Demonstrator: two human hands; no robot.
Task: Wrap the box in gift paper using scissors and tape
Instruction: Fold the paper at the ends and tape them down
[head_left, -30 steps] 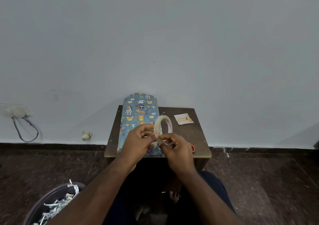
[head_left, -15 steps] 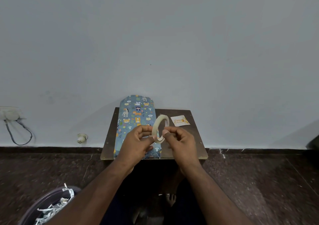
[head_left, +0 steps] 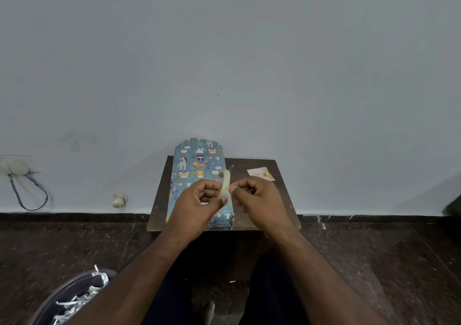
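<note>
Tape roll (head_left: 225,183) held edge-on above the wrapped box (head_left: 198,172), gripped by the curled fingers of the left hand (head_left: 199,203), with the right hand (head_left: 259,200) pinching at its rim, thumb and forefinger narrow. Box in blue animal-print paper lying lengthwise on the left side of the small brown surface (head_left: 282,200), far end against the wall. Small printed card (head_left: 261,174) near the surface's far right corner; bin of paper scraps (head_left: 72,297) on the floor, lower left.

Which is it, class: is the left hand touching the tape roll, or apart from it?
Touching. The head view shows the left hand gripping the tape roll, thumb and fingers closed on its lower rim, above the wrapped box.
</note>
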